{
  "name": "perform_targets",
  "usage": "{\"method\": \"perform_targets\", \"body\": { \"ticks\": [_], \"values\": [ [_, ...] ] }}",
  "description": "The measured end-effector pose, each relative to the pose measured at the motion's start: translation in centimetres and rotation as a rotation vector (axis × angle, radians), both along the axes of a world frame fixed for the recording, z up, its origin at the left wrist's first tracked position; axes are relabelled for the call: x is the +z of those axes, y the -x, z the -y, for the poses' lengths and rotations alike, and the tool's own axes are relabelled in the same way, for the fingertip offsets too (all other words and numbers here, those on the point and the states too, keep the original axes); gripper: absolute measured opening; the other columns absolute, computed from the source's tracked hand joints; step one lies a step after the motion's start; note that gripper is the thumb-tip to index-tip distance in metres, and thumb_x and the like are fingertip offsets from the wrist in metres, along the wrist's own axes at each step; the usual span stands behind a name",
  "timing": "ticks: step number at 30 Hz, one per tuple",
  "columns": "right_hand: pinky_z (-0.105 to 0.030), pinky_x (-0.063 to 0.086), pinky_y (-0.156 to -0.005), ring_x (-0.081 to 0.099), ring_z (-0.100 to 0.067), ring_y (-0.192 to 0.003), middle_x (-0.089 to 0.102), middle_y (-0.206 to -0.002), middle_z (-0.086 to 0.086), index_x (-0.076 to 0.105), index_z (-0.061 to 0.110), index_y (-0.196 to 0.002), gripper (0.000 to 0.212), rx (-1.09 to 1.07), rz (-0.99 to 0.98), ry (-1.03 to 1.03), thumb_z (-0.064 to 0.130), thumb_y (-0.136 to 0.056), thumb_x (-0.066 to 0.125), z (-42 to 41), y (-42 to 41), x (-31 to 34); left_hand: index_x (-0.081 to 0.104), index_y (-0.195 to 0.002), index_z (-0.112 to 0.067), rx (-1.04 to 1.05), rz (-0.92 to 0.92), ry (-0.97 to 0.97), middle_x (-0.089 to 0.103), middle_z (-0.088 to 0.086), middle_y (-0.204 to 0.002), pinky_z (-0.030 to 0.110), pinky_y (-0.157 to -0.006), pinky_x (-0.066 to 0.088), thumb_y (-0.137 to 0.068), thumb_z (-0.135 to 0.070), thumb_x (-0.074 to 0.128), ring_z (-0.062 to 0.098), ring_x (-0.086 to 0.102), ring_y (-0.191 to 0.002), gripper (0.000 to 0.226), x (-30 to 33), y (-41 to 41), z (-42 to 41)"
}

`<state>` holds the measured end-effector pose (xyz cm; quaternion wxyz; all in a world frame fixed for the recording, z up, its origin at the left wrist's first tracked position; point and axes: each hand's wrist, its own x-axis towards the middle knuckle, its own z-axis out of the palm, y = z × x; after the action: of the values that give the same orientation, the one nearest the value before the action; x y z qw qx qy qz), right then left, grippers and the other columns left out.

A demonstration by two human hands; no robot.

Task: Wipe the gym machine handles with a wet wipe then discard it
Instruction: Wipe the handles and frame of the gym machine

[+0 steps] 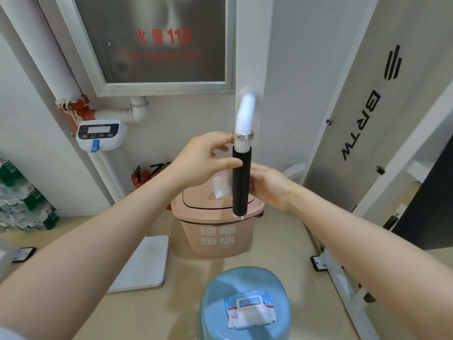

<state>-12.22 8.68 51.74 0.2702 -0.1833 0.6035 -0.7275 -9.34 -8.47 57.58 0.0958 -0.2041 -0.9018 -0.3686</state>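
Note:
A black foam handle [241,182] hangs upright from a white curved tube [245,114] in the middle of the view. My left hand [206,160] is at the handle's upper left, thumb touching the grip, pinching a white wet wipe [221,186] that dangles beside the grip. My right hand [270,186] presses against the handle's right side, its fingers curling behind the grip and out of sight.
A pink bin [213,244] with an open slot stands right below the handle. Nearer me, a blue stool [215,303] carries a wipes pack [250,310]. A white scale platform [144,261] lies at the left. The grey machine panel [367,106] and white frame rise at the right.

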Motion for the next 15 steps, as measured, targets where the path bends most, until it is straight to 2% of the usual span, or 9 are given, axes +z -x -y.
{"method": "perform_targets", "body": {
  "ticks": [2, 5, 6, 7, 9, 11, 12, 13, 15],
  "values": [
    [-0.028, 0.048, -0.076, 0.065, -0.012, -0.083, 0.07, -0.09, 0.003, 0.059, 0.01, -0.11, 0.028, 0.001, 0.016, -0.014, 0.013, -0.098, 0.034, -0.7, 0.5, 0.1, 0.064, -0.113, -0.024, -0.007, 0.002, 0.001, 0.06, -0.008, -0.118, 0.018, -0.084, 0.042, -0.081, -0.025, 0.068, 0.009, 0.057, -0.102, 0.033, -0.2, 0.1, -0.2],
    [-0.03, 0.048, -0.081, 0.063, -0.013, -0.08, 0.065, -0.088, -0.002, 0.055, 0.005, -0.102, 0.021, -0.134, 0.033, 0.239, 0.012, -0.096, 0.036, -1.0, 1.4, 1.2, 0.062, -0.119, -0.025, 0.009, 0.02, -0.031, 0.061, -0.007, -0.12, 0.015, -0.087, 0.041, -0.082, -0.025, 0.067, 0.01, 0.055, -0.105, 0.037, -0.6, 0.3, -0.4],
    [-0.03, 0.048, -0.081, 0.063, -0.014, -0.082, 0.064, -0.09, -0.003, 0.054, 0.005, -0.101, 0.018, -0.165, 0.016, 0.24, 0.011, -0.096, 0.038, -0.9, 1.2, 0.6, 0.062, -0.119, -0.025, 0.006, 0.046, -0.062, 0.062, -0.006, -0.12, 0.017, -0.09, 0.041, -0.082, -0.025, 0.068, 0.01, 0.055, -0.106, 0.038, -0.7, 0.3, -0.5],
    [-0.03, 0.049, -0.082, 0.063, -0.015, -0.087, 0.064, -0.097, -0.005, 0.053, 0.004, -0.104, 0.017, -0.167, 0.006, 0.176, 0.011, -0.097, 0.039, -1.0, 1.0, -0.8, 0.063, -0.119, -0.024, -0.01, 0.078, -0.104, 0.062, -0.006, -0.119, 0.023, -0.094, 0.044, -0.081, -0.025, 0.069, 0.01, 0.057, -0.107, 0.038, -0.8, 0.4, -0.5],
    [-0.034, 0.05, -0.089, 0.063, -0.021, -0.099, 0.066, -0.106, -0.007, 0.056, 0.005, -0.105, 0.019, -0.114, 0.043, -0.101, 0.014, -0.097, 0.041, -1.6, 0.4, -3.9, 0.063, -0.12, -0.021, -0.033, 0.126, -0.156, 0.061, -0.006, -0.122, 0.032, -0.099, 0.044, -0.079, -0.025, 0.071, 0.008, 0.055, -0.113, 0.041, -0.9, 0.3, -0.5],
    [-0.037, 0.049, -0.094, 0.065, -0.023, -0.1, 0.068, -0.108, -0.01, 0.059, 0.008, -0.106, 0.02, -0.074, 0.101, -0.357, 0.015, -0.098, 0.042, -2.6, 0.1, -4.9, 0.061, -0.122, -0.022, -0.018, 0.125, -0.145, 0.057, -0.009, -0.128, 0.028, -0.102, 0.039, -0.081, -0.025, 0.069, 0.004, 0.049, -0.119, 0.042, -0.9, 0.2, -0.5],
    [-0.036, 0.049, -0.092, 0.066, -0.021, -0.097, 0.069, -0.105, -0.009, 0.059, 0.009, -0.105, 0.02, -0.076, 0.097, -0.384, 0.015, -0.098, 0.042, -2.8, 0.3, -4.3, 0.06, -0.122, -0.023, -0.011, 0.115, -0.14, 0.056, -0.011, -0.128, 0.025, -0.103, 0.036, -0.082, -0.024, 0.068, 0.001, 0.047, -0.119, 0.04, -0.9, 0.2, -0.5],
    [-0.033, 0.05, -0.089, 0.067, -0.017, -0.091, 0.07, -0.099, -0.006, 0.059, 0.01, -0.101, 0.019, -0.098, 0.079, -0.314, 0.014, -0.098, 0.04, -2.8, 0.4, -3.2, 0.06, -0.121, -0.025, -0.009, 0.11, -0.144, 0.056, -0.012, -0.127, 0.023, -0.102, 0.034, -0.082, -0.023, 0.067, 0.0, 0.047, -0.118, 0.039, -0.9, 0.2, -0.5],
    [-0.028, 0.051, -0.084, 0.066, -0.013, -0.086, 0.069, -0.09, 0.0, 0.056, 0.012, -0.094, 0.019, -0.177, 0.095, -0.004, 0.013, -0.099, 0.037, -2.1, 0.4, -1.7, 0.061, -0.119, -0.024, -0.025, 0.126, -0.185, 0.059, -0.01, -0.122, 0.025, -0.101, 0.038, -0.083, -0.019, 0.067, 0.002, 0.051, -0.115, 0.036, -0.9, 0.1, -0.7]
  ]
}}
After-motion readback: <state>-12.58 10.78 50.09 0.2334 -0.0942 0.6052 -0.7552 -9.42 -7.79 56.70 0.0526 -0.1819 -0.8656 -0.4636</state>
